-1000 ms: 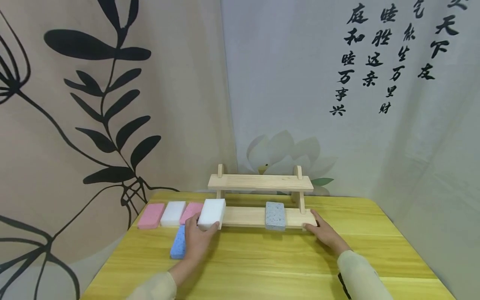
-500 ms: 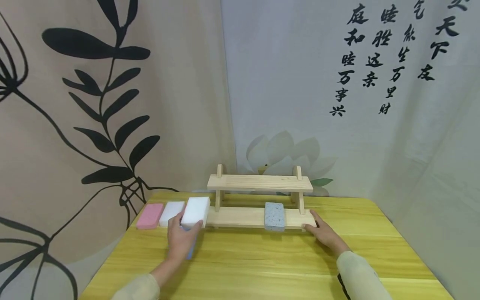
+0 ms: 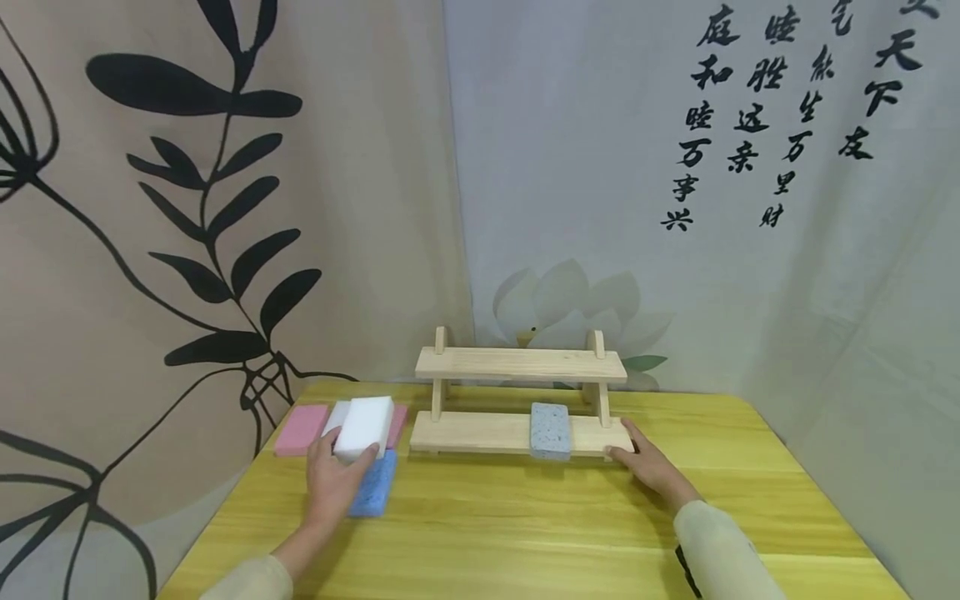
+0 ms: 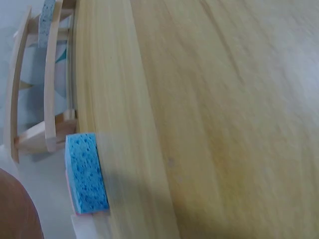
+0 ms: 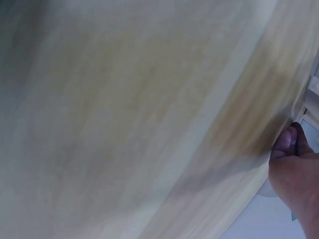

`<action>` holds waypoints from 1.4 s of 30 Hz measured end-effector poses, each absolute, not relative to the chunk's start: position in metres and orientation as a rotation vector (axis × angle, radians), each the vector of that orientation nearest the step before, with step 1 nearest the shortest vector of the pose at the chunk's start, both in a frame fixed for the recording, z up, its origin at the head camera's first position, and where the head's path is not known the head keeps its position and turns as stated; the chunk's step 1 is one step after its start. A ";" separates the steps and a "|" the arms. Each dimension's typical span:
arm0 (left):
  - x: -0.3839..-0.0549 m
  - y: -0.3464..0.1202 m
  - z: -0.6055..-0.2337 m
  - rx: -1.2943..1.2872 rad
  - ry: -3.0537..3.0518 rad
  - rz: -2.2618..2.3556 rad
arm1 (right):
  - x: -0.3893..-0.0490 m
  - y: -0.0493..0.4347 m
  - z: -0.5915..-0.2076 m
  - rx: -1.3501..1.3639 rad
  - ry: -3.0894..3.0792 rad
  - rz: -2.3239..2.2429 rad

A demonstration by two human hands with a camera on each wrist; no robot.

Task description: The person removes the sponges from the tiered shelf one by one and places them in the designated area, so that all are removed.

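My left hand holds a white sponge block between thumb and fingers, over the sponges at the table's left. Beneath and around it lie a white sponge, a pink sponge, another pink sponge and a blue sponge. In the left wrist view only a blurred bit of the hand shows near the blue sponge. My right hand grips the right end of the two-tier wooden shelf. A grey speckled sponge rests on its lower board.
The yellowish wooden table stands against a printed curtain with black leaves and characters. The shelf's upper board rises behind the lower one.
My left hand has moved left with the white sponge, away from the shelf's left end, uncovering the blue sponge and part of a pink one. My right hand stays on the shelf.
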State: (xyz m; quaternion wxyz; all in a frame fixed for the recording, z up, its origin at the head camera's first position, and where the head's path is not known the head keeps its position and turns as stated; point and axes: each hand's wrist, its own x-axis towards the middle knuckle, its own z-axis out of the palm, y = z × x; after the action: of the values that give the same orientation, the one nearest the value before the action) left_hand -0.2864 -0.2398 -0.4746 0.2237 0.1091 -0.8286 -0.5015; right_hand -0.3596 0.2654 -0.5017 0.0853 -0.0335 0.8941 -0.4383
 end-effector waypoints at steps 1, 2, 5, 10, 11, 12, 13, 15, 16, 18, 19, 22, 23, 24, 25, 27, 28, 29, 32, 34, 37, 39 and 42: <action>-0.286 -0.241 -0.475 0.304 -2.287 -1.386 | -0.359 0.265 -0.502 -0.092 2.663 -1.310; -0.286 -0.242 -0.475 0.305 -2.288 -1.390 | -0.359 0.266 -0.502 -0.093 2.663 -1.309; -0.284 -0.246 -0.477 0.311 -2.285 -1.378 | -0.358 0.265 -0.501 -0.090 2.663 -1.315; -0.281 -0.255 -0.479 0.326 -2.301 -1.344 | -0.357 0.265 -0.500 -0.094 2.666 -1.308; -0.281 -0.257 -0.479 0.326 -2.301 -1.338 | -0.357 0.265 -0.501 -0.091 2.665 -1.308; -0.281 -0.259 -0.479 0.327 -2.303 -1.328 | -0.357 0.265 -0.501 -0.089 2.663 -1.310; -0.280 -0.261 -0.479 0.329 -2.306 -1.320 | -0.358 0.265 -0.502 -0.089 2.661 -1.312; -0.280 -0.267 -0.480 0.331 -2.303 -1.296 | -0.358 0.265 -0.503 -0.090 2.662 -1.313; -0.279 -0.269 -0.480 0.334 -2.303 -1.290 | -0.358 0.266 -0.503 -0.089 2.662 -1.314; -0.277 -0.274 -0.480 0.339 -2.310 -1.276 | -0.359 0.266 -0.504 -0.092 2.662 -1.317; -0.276 -0.277 -0.481 0.346 -2.315 -1.272 | -0.359 0.266 -0.504 -0.094 2.663 -1.317; -0.272 -0.285 -0.481 0.357 -2.339 -1.253 | -0.359 0.266 -0.504 -0.095 2.661 -1.319; -0.271 -0.287 -0.482 0.361 -2.346 -1.249 | -0.359 0.266 -0.504 -0.099 2.660 -1.319; -0.270 -0.289 -0.482 0.366 -2.353 -1.244 | -0.358 0.266 -0.504 -0.100 2.660 -1.321; -0.268 -0.292 -0.483 0.367 -2.360 -1.240 | -0.358 0.267 -0.504 -0.103 2.658 -1.322; -0.266 -0.296 -0.484 0.370 -2.382 -1.229 | -0.358 0.267 -0.504 -0.103 2.658 -1.324; -0.264 -0.297 -0.485 0.375 -2.394 -1.224 | -0.358 0.267 -0.504 -0.104 2.658 -1.323; -0.263 -0.299 -0.487 0.381 -2.404 -1.221 | -0.358 0.267 -0.504 -0.105 2.659 -1.321; -0.258 -0.303 -0.491 0.398 -2.442 -1.213 | -0.359 0.266 -0.504 -0.098 2.661 -1.311; -0.256 -0.306 -0.495 0.401 -2.455 -1.219 | -0.359 0.266 -0.505 -0.096 2.659 -1.311; -0.253 -0.308 -0.500 0.398 -2.460 -1.227 | -0.359 0.267 -0.505 -0.096 2.657 -1.315; -0.252 -0.309 -0.502 0.393 -2.465 -1.225 | -0.359 0.267 -0.505 -0.101 2.657 -1.316; -0.252 -0.310 -0.504 0.388 -2.481 -1.215 | -0.360 0.268 -0.505 -0.108 2.657 -1.317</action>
State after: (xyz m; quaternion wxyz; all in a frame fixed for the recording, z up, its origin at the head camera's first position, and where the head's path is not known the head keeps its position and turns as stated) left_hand -0.2520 -0.3105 -0.5036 0.1751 0.1369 -0.8756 -0.4287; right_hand -0.3597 0.2678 -0.5047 0.0869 -0.0363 0.8920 -0.4422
